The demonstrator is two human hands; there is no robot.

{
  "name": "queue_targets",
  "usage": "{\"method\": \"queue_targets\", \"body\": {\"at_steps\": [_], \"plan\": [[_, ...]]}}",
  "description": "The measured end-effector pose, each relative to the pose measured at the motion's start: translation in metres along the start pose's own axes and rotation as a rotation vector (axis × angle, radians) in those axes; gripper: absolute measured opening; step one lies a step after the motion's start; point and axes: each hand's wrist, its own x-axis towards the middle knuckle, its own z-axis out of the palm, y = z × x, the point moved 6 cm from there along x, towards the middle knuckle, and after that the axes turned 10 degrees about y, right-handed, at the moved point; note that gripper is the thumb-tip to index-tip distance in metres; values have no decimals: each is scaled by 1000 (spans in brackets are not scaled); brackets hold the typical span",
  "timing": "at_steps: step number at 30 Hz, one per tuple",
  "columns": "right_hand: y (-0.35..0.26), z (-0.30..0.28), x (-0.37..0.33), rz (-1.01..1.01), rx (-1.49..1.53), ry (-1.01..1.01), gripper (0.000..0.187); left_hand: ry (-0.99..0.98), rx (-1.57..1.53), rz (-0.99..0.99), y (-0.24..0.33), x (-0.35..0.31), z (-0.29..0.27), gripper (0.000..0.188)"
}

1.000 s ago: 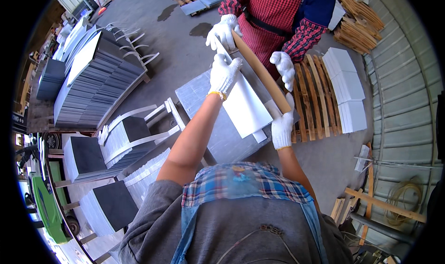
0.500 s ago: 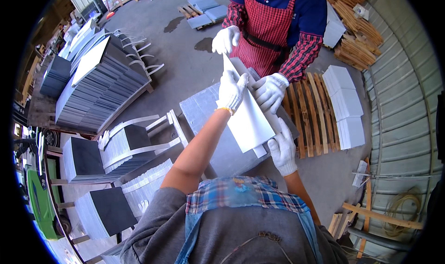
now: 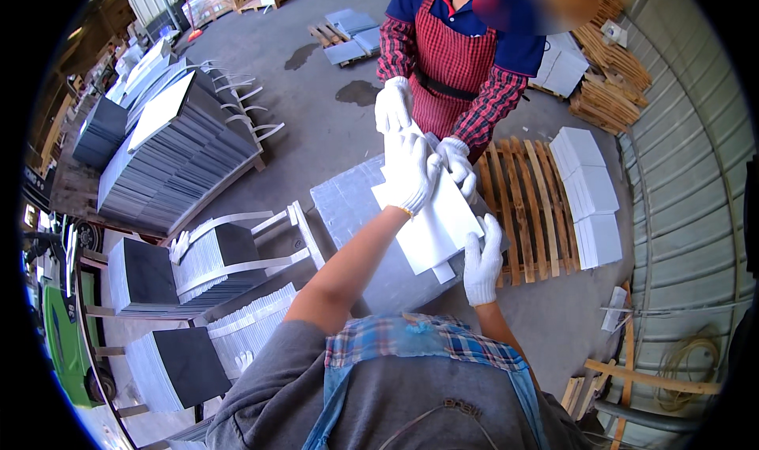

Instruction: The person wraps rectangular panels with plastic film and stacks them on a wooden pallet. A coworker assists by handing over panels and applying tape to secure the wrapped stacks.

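Observation:
White sheets, slightly offset from one another, lie over a grey slab stack in front of me. My left hand, in a white knit glove, rests on the upper sheet with fingers stretched and thumb apart. At the sheet's near right corner is my gloved right hand, thumb and fingers apart; whether it touches the edge is hard to tell. Across from me, a co-worker's gloved hand is at the far end of the sheet. The co-worker's other gloved hand is by its right side.
A slatted wooden pallet and white block stacks stand at right. On the left are strapped slab stacks on a frame and a larger slab pile. Timber pieces lie near the corrugated wall.
The upper white sheet, tilted up earlier, now lies flatter. My left hand has flattened over it. The co-worker's far hand has come lower, and my right hand's fingers have spread.

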Motion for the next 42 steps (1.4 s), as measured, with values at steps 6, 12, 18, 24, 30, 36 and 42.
{"method": "queue_targets", "body": {"at_steps": [6,12,18,24,30,36,42], "plan": [[14,-3,6,-133,-118,22,30,-200,108,77,3,-3,2,33],[1,15,4,-270,-435,-12,59,-289,123,-169,-18,-9,9,49],[-2,29,0,-136,-605,-109,79,-36,-188,-334,-15,-19,-1,42],[-4,28,-2,-180,-611,-86,80,140,-62,-368,-6,-18,-22,46],[-5,30,-4,-167,-618,-73,79,-22,-289,-1056,-35,-49,5,73],[4,30,-5,5,-473,-61,92,-32,-608,-1055,-60,-40,24,48],[14,26,-14,258,-284,32,110,-132,-691,-1064,-58,-46,35,41]]}}
